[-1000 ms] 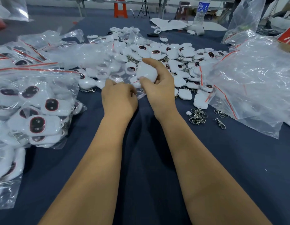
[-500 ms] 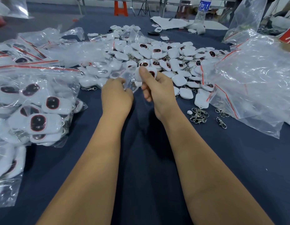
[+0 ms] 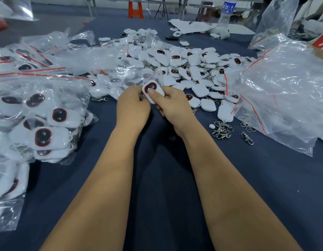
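A small white remote fob (image 3: 153,90) with a dark, red-rimmed button panel sits face up between my two hands, just in front of the loose pile. My right hand (image 3: 172,104) grips it from the right, thumb pressed on the button panel. My left hand (image 3: 132,105) pinches its left end with curled fingers; what else those fingers hold is hidden. Behind the hands spreads a heap of several identical white fobs (image 3: 186,69) with metal clips, some under clear film.
Clear zip bags packed with fobs (image 3: 39,120) crowd the left. Empty clear bags with red strips (image 3: 283,91) lie at the right. Loose metal clasps (image 3: 222,130) sit right of my right wrist. A water bottle (image 3: 226,12) stands at the back. The blue cloth (image 3: 160,178) covers the table.
The fob has turned from its white back to face up with the dark panel showing. Both hands have drawn slightly nearer, and my right thumb now lies on the panel.
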A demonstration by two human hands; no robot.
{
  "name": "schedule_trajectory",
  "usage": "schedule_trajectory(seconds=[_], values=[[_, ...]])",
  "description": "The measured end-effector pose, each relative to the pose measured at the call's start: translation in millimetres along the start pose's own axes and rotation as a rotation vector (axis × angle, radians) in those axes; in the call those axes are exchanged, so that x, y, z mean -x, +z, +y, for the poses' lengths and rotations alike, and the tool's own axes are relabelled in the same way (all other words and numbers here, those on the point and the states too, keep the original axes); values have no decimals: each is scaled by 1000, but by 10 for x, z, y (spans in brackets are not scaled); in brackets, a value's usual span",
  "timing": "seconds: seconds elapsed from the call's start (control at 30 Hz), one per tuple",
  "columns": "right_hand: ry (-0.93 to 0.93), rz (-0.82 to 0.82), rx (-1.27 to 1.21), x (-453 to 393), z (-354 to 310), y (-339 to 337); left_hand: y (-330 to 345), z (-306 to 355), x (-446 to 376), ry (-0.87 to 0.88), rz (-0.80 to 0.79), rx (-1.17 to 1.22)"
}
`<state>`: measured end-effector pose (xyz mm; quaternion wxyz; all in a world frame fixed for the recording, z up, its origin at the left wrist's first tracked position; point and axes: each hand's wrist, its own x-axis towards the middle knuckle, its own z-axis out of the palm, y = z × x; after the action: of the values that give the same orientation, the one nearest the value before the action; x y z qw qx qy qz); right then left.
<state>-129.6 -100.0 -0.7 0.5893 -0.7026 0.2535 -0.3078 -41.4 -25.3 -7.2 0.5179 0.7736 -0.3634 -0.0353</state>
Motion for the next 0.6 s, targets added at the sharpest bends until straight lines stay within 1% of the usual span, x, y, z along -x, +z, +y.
schedule_trajectory(seconds=[0.2,0.43,0.6], values=[[35,-89,-29,-21,-10,-40,-40,17,-26,-117,-23,206],[65,-45,-2,-29,7,-38,-80,66,-18,-195,-40,396],[89,-46,5,-30,-3,-39,-64,89,-5,-190,-60,434]])
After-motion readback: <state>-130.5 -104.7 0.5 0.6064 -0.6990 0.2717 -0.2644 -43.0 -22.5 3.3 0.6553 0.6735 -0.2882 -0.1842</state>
